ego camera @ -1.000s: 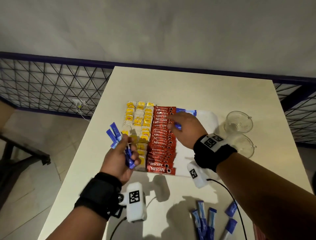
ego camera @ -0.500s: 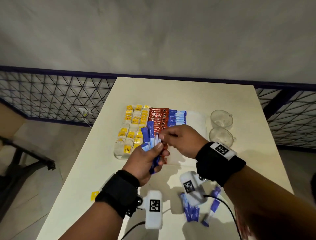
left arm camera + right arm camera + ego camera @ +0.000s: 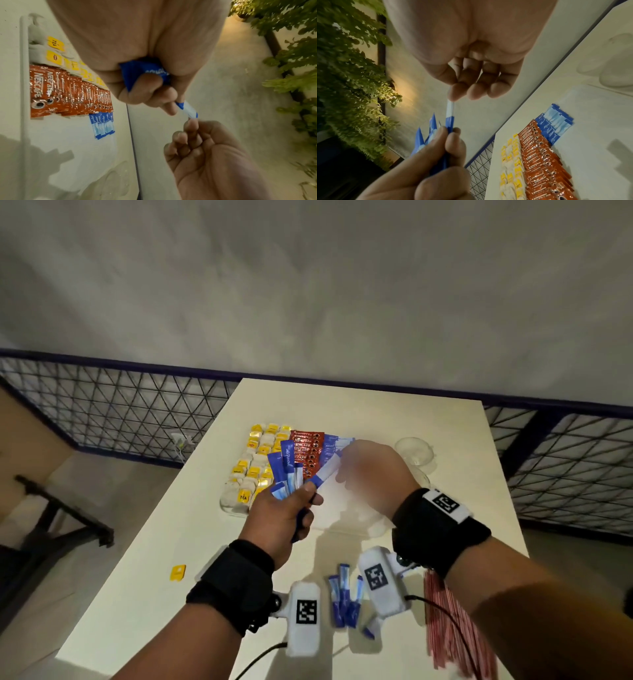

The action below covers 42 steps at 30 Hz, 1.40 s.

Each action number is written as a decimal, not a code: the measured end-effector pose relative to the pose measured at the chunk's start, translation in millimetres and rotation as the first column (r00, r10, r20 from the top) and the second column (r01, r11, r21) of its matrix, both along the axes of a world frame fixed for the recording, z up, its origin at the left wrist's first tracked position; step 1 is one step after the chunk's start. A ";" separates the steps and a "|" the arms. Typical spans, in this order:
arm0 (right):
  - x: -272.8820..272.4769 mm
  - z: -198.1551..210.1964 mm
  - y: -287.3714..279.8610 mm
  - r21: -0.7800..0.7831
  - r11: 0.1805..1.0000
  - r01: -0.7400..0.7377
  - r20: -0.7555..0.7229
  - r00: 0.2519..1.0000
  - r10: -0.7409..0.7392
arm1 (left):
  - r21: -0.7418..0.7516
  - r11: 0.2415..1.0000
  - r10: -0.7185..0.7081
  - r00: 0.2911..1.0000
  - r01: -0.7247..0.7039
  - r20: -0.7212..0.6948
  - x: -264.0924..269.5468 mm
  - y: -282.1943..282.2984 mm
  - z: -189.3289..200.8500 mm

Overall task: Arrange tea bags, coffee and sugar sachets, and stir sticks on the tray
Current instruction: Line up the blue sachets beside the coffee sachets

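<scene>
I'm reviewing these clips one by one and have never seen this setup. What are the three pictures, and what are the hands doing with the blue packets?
No machine here: a person works with bare hands, wearing a head camera and one camera on each wrist. The wide picture is from the head; the two close ones look along each hand.

On the table a tray holds rows of yellow tea bags, red coffee sachets and a few blue sugar sachets. More blue sachets and red stir sticks lie near the table's front edge, two glass cups to the right.

The left hand grips a fan of blue sachets. The right hand pinches the top end of one sachet from that fan, whose lower end sits between the left fingers.
</scene>
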State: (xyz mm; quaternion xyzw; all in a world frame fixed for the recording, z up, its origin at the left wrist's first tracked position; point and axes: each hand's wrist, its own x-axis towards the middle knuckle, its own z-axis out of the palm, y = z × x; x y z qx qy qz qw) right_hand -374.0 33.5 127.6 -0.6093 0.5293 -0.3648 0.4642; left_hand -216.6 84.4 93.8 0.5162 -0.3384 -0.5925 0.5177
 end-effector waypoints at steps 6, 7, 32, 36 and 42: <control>-11.9 4.7 -4.0 0.055 0.998 -0.018 0.129 0.992 0.011 | -0.092 0.992 0.084 0.996 -0.081 0.028 0.5 -16.4 7.2; -10.9 6.0 -5.6 0.075 0.997 -0.030 0.179 0.984 0.017 | -0.114 0.989 0.098 0.993 -0.089 0.070 3.1 -20.5 6.3; 26.5 -49.9 -61.9 0.175 0.981 0.087 0.188 0.975 -0.120 | -0.044 0.994 0.111 0.958 -0.103 0.266 57.6 -84.0 -26.9; 24.4 -77.1 -54.3 0.262 0.963 0.059 0.131 0.987 -0.096 | -0.009 0.995 0.100 0.935 -0.103 0.341 61.0 -84.2 -42.8; 6.7 -131.9 -69.0 0.439 0.846 0.303 0.181 0.893 -0.413 | 0.076 0.987 0.093 0.889 -0.142 0.449 79.4 -76.9 -68.7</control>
